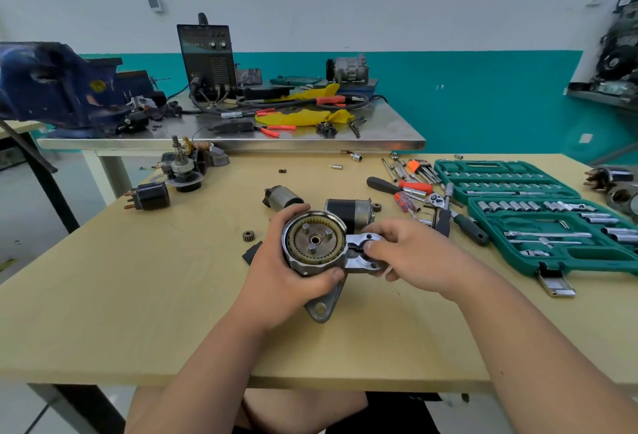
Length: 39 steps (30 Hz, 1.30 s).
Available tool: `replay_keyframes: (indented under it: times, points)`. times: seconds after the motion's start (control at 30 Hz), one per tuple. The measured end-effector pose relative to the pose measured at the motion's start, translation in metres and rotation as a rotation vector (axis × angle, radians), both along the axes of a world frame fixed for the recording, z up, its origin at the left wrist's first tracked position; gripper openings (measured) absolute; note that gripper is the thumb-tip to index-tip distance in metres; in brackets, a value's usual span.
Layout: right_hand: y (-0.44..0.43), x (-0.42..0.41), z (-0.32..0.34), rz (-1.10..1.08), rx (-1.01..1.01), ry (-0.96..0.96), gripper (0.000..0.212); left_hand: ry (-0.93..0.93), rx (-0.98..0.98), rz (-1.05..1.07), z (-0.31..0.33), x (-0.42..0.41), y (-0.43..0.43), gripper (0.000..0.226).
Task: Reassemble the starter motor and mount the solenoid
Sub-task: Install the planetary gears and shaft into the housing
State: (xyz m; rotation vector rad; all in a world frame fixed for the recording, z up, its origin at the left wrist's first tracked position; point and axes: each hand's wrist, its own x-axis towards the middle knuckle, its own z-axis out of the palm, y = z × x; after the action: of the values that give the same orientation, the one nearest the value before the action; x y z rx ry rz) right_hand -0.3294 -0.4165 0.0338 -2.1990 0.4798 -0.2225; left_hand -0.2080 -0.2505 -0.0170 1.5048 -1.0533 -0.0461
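Currently gripping the starter drive housing (312,243) at centre frame, just above the wooden table (138,295), with the left hand (276,278) wrapping fingers and thumb round the circular rim. Pinching the solenoid flange (357,264) narrowly with the right hand (414,254), fingertips sitting at the fork opening. Likely handling a heavy, rigid metal casting, possibly greasy inside, so favouring the outer rim or the mounting ear (322,309) over the toothed ring gear (292,239). Showing a dull grey body held open face up, with a yellowish ring gear encircling a carrier and three bare pins (306,228). Leaving the black-and-silver motor body (345,211), the solenoid (283,197) and a loose planet gear (247,236) lying on the table just behind and left of the housing.
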Motion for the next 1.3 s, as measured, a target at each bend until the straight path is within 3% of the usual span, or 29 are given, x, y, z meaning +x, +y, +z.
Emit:
replay_keyframes:
  times: [0.1, 0.2, 0.37, 0.57, 0.8, 1.3]
  points:
    - [0.005, 0.004, 0.007, -0.061, -0.158, -0.218, 0.019, 0.025, 0.014, -0.004, 0.002, 0.000, -0.006, 0.085]
    - [0.010, 0.010, 0.016, -0.017, -0.191, -0.280, 0.014, 0.078, 0.006, 0.012, 0.006, 0.003, -0.012, 0.083]
    - [0.002, 0.017, 0.009, -0.159, 0.081, -0.382, 0.028, 0.138, -0.049, 0.041, 0.004, 0.014, -0.011, 0.068]
    - [0.002, 0.014, -0.020, -0.121, 0.278, -0.329, 0.037, 0.023, -0.078, 0.049, -0.003, 0.011, 0.000, 0.068]
    - [0.009, 0.006, -0.023, -0.061, 0.136, -0.342, 0.035, -0.078, -0.063, 0.014, -0.008, 0.006, 0.007, 0.080]
    - [0.012, 0.007, -0.033, -0.039, 0.267, -0.393, 0.026, -0.070, -0.064, 0.013, -0.007, 0.004, 0.006, 0.078]
